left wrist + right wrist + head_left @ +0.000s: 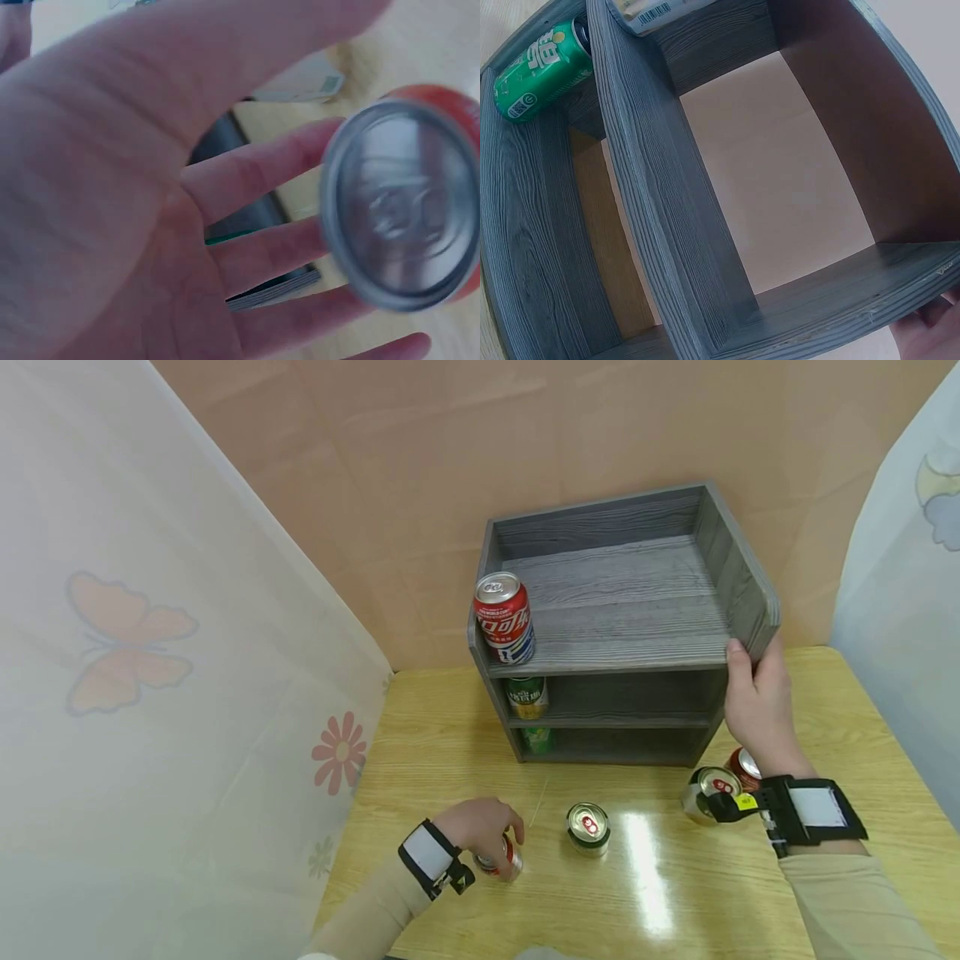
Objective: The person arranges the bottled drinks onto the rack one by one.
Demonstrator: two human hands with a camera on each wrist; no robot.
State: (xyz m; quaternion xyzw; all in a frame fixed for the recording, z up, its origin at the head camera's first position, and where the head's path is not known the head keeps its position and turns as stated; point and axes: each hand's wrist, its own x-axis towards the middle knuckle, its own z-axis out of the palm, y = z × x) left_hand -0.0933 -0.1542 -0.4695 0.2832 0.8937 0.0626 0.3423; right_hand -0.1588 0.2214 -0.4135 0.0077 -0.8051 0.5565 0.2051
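On the table at the lower left, my left hand is around a red drink can, fingers spread. In the left wrist view its fingers reach behind the can's silver lid, with the thumb apart from it. My right hand grips the right side panel of a grey wooden shelf, thumb on the near edge. A red cola can stands at the left of the top level. Below it are a green and gold can on the middle level and a green can on the bottom one.
A gold-topped can stands on the table in front of the shelf. Another gold-topped can and a red can stand by the right wrist. Printed white curtains hang at both sides.
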